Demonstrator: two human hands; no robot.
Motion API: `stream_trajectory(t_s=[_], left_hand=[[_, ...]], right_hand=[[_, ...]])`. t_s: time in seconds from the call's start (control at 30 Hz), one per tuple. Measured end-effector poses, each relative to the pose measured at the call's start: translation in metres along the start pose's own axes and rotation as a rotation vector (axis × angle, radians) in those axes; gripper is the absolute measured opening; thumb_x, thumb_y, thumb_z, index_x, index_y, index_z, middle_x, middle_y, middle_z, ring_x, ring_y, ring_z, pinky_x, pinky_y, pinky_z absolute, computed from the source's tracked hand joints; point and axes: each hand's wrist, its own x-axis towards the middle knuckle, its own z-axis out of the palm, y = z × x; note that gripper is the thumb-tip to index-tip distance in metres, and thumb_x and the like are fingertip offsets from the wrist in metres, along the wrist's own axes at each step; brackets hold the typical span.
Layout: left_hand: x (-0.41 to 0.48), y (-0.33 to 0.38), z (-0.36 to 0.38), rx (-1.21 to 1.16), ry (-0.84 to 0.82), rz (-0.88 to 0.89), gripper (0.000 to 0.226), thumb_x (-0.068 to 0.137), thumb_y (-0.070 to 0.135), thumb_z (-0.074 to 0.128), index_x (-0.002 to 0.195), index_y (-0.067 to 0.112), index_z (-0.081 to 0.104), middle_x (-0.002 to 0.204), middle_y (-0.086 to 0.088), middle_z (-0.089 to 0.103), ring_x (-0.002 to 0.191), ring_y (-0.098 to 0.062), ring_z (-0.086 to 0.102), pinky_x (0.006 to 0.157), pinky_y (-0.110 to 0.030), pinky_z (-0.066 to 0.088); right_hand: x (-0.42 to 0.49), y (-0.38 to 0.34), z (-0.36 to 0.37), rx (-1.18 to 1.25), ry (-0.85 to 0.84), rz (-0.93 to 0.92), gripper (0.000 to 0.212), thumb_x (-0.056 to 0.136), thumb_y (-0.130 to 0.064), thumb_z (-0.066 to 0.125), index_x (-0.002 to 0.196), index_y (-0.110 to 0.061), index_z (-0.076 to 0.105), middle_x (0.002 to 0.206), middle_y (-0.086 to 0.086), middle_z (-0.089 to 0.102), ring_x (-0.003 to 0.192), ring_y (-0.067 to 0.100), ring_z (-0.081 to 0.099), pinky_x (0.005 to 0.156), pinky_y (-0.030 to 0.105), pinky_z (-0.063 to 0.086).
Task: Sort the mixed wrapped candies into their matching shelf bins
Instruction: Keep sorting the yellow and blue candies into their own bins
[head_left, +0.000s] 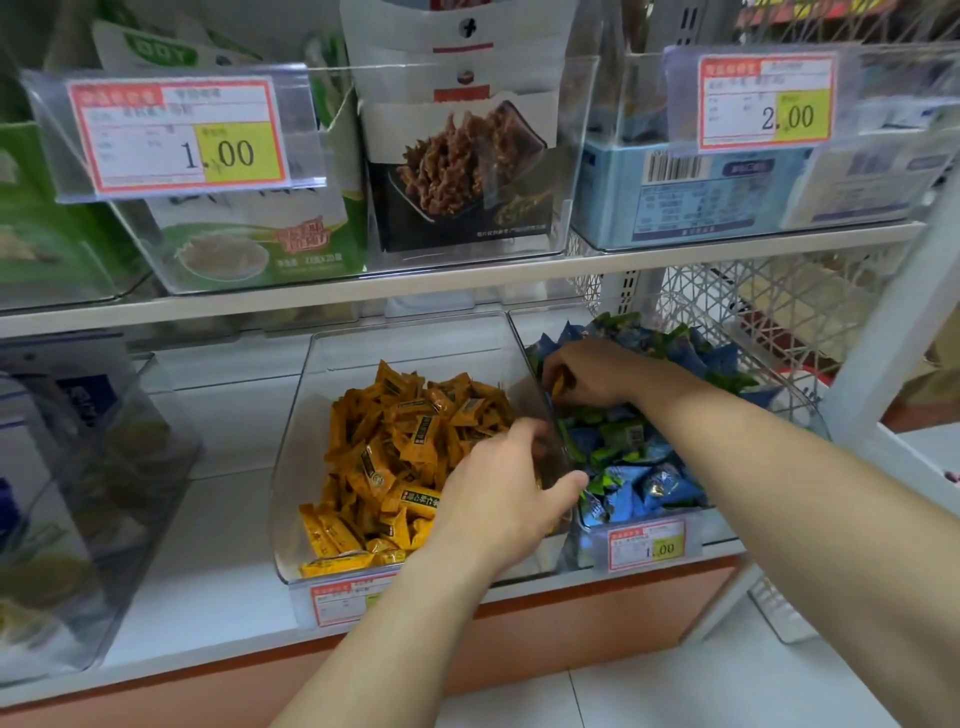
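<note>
One orange candy (560, 383) is pinched in the right hand (589, 375), inside the blue-green candy bin (722, 522). The left hand (498, 493) is curled at the orange bin (301, 441) divider; whether anything is held cannot be told.

wht shelving (311, 304), orange base (597, 618), tile floor (701, 686)

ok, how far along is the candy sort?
Done: orange bin looks all orange. In hand: right hand pinches an orange candy inside the blue-green bin; left hand grips the bin wall. Left: move that candy over; buried strays can't be ruled out.
</note>
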Motion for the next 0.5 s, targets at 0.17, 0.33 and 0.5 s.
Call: stream_trajectory(t_s=[0.17,0.33,0.5], left_hand=[[0.001,-0.004,-0.002,-0.066,-0.02,-0.014,0.06,0.077,0.067,0.063,0.127,0.035,0.053,0.11,0.017,0.065,0.098,-0.005,0.061,0.083,-0.033,0.057],[0.004,-0.005,-0.004,-0.124,-0.002,-0.025,0.056,0.078,0.063,0.067,0.125,0.033,0.058,0.105,0.021,0.064,0.093,0.002,0.06,0.083,-0.029,0.057],[0.007,0.012,-0.008,-0.048,0.247,0.021,0.059,0.084,0.062,0.06,0.133,0.033,0.047,0.123,0.009,0.058,0.114,-0.013,0.055,0.092,-0.028,0.048]], right_hand=[[-0.014,0.003,-0.004,0.1,0.164,0.018,0.027,0.074,-0.026,0.086,0.097,-0.019,0.075,0.09,-0.006,0.067,0.083,0.012,0.062,0.068,0.023,0.043],[-0.048,-0.001,-0.025,0.434,0.567,0.084,0.017,0.074,-0.027,0.086,0.086,-0.025,0.073,0.083,-0.013,0.067,0.078,-0.005,0.061,0.065,0.004,0.038],[-0.105,-0.027,-0.033,1.056,0.773,0.196,0.016,0.076,-0.017,0.085,0.082,-0.025,0.073,0.08,-0.004,0.073,0.072,0.006,0.07,0.063,0.015,0.053]])
